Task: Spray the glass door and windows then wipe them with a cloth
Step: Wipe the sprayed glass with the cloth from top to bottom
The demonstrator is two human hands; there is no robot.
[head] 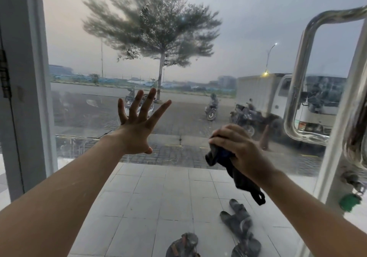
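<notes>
The glass door [188,62] fills the view, smeared and hazy along its lower part. My left hand [139,125] is spread wide with its fingers apart, flat against or just in front of the pane at centre left. My right hand [236,145] is closed around a dark cloth [234,169], held at the glass to the right of centre. The loose end of the cloth hangs down below my wrist. No spray bottle is in view.
A curved steel door handle [297,89] stands at the right. The white frame [29,77] runs down the left. Outside lie sandals [240,223] on pale tiles, with parked motorbikes [211,107], a white truck [278,95] and a tree [158,38] beyond.
</notes>
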